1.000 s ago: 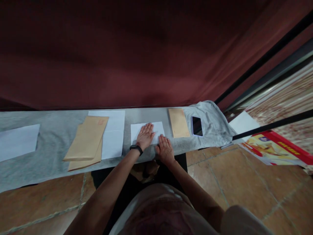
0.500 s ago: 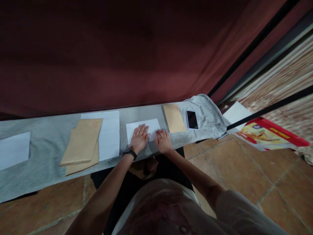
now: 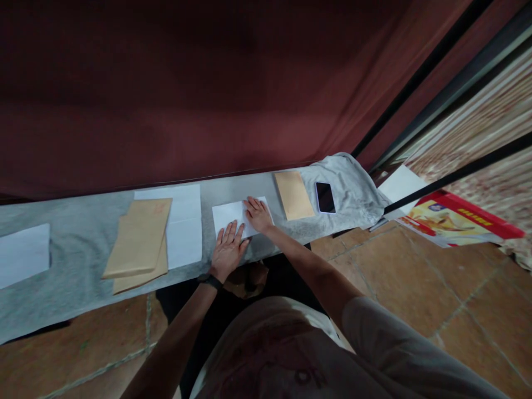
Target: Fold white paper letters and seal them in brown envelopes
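Sheet (image 3: 230, 212), white, one: flat on the counter (image 3: 233, 191), toward its right end, between far and near edges; single or folded, cannot tell.

Left hand (image 3: 226, 252): grip wide, fingers spread on the sheet's near side, wrist by the counter's near edge. Right hand (image 3: 257, 215): grip flat, holding nothing, fingers across the sheet's middle. Risk: uneven pressure from the two could skew or wrinkle the sheet.

Cloth (image 3: 77, 238), grey, over the counter: soft (rumpled at the right end), so a hard push could drag it and shift whatever lies on it.

Envelope (image 3: 294, 195), brown, one: just right of the sheet; a sweep of the right forearm could knock it askew.

Phone (image 3: 325, 197), one: toward the right end; a tug on the cloth could carry it off.

Brown stack (image 3: 139, 235): lowest corner close to the near edge; a brush from the left arm could tip it floorward.
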`<state>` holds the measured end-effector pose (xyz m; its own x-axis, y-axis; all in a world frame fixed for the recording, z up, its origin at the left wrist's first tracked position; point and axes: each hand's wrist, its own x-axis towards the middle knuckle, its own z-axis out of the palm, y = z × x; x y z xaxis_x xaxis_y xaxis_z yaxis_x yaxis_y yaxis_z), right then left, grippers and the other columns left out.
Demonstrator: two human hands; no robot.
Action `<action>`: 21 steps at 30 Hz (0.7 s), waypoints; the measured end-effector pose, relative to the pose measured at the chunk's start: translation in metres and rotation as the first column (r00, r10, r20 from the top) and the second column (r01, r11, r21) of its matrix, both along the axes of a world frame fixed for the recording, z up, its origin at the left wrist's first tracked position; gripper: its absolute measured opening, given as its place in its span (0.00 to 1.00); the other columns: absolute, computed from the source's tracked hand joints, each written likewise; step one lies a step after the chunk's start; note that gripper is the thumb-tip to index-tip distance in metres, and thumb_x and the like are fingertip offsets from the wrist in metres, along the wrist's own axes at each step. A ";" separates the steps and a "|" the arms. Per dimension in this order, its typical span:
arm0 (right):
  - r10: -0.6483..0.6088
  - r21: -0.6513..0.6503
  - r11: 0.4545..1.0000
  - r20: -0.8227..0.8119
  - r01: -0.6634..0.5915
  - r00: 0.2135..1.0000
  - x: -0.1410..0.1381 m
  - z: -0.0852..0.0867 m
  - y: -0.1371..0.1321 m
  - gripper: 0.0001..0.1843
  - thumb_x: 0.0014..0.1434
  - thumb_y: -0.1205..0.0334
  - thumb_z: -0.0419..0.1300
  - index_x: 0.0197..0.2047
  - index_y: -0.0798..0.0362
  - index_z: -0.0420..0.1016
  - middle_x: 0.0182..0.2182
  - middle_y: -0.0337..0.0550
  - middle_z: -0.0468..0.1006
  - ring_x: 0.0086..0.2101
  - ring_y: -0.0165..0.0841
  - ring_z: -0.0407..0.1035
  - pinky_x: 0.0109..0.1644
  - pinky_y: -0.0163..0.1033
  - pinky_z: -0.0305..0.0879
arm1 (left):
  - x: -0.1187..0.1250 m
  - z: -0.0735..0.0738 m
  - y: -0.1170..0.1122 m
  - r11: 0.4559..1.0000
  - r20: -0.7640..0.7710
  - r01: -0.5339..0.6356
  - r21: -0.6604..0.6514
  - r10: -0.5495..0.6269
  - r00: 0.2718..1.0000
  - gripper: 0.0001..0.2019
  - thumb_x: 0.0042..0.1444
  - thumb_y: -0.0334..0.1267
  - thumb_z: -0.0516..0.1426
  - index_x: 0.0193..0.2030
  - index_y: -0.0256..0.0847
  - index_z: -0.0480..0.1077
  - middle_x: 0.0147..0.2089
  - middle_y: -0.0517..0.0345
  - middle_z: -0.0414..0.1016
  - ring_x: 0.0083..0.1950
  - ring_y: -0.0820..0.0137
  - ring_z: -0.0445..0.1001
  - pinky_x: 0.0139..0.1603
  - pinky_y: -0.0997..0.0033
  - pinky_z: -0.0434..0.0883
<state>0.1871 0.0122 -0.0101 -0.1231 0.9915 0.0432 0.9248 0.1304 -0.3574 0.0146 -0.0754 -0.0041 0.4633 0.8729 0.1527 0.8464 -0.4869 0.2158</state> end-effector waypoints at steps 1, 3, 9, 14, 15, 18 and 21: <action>0.005 0.011 1.000 0.011 -0.005 1.000 0.002 -0.001 0.001 0.26 0.74 0.59 0.47 0.72 0.49 0.59 0.72 0.45 0.57 0.70 0.36 0.52 0.75 0.50 0.45 | -0.001 -0.001 -0.001 1.000 0.009 -0.016 0.002 0.016 1.000 0.32 0.70 0.50 0.43 0.74 0.34 0.55 0.77 0.41 0.50 0.78 0.55 0.48 0.76 0.47 0.48; 0.017 0.037 0.999 0.039 -0.018 0.999 0.007 -0.003 0.001 0.26 0.74 0.58 0.46 0.72 0.50 0.58 0.72 0.45 0.56 0.71 0.37 0.51 0.75 0.50 0.45 | -0.001 -0.002 -0.003 0.999 0.031 -0.052 -0.001 0.052 0.998 0.33 0.69 0.51 0.44 0.74 0.32 0.54 0.77 0.39 0.48 0.78 0.54 0.46 0.76 0.46 0.49; 0.027 0.079 0.996 0.102 -0.035 0.994 0.017 -0.006 -0.003 0.29 0.75 0.53 0.45 0.74 0.55 0.56 0.73 0.49 0.54 0.71 0.40 0.50 0.76 0.52 0.42 | -0.004 -0.005 -0.006 0.986 0.097 -0.162 -0.021 0.164 0.982 0.35 0.69 0.52 0.44 0.75 0.29 0.50 0.77 0.36 0.49 0.78 0.52 0.46 0.75 0.44 0.50; 0.022 0.096 0.995 0.107 -0.033 0.994 0.018 -0.008 -0.003 0.29 0.74 0.53 0.45 0.74 0.55 0.55 0.73 0.50 0.53 0.71 0.41 0.50 0.76 0.52 0.42 | -0.008 -0.003 -0.007 0.971 0.124 -0.240 0.002 0.238 0.963 0.35 0.70 0.52 0.40 0.73 0.23 0.52 0.75 0.29 0.51 0.78 0.49 0.48 0.75 0.42 0.50; 0.019 0.100 0.995 0.104 -0.030 0.994 0.018 -0.009 -0.003 0.29 0.75 0.53 0.45 0.74 0.55 0.55 0.73 0.50 0.53 0.71 0.41 0.50 0.76 0.52 0.42 | -0.006 -0.001 -0.006 0.965 0.128 -0.263 0.006 0.260 0.957 0.35 0.70 0.51 0.40 0.73 0.22 0.53 0.75 0.28 0.52 0.78 0.49 0.48 0.75 0.41 0.50; 0.010 0.107 0.994 0.098 -0.021 0.995 0.017 -0.009 -0.004 0.30 0.75 0.53 0.45 0.74 0.55 0.55 0.73 0.50 0.52 0.71 0.41 0.49 0.76 0.53 0.41 | 0.005 0.004 0.001 0.962 0.132 -0.272 0.002 0.269 0.954 0.34 0.71 0.50 0.39 0.73 0.24 0.54 0.75 0.31 0.52 0.78 0.50 0.47 0.75 0.41 0.48; 0.003 0.106 0.994 0.092 -0.013 0.996 0.016 -0.008 -0.005 0.30 0.74 0.53 0.45 0.74 0.55 0.55 0.73 0.49 0.52 0.71 0.41 0.49 0.76 0.52 0.41 | 0.023 0.007 0.013 0.982 0.114 -0.185 -0.030 0.187 0.976 0.32 0.71 0.48 0.38 0.74 0.28 0.53 0.76 0.39 0.52 0.79 0.54 0.46 0.77 0.44 0.45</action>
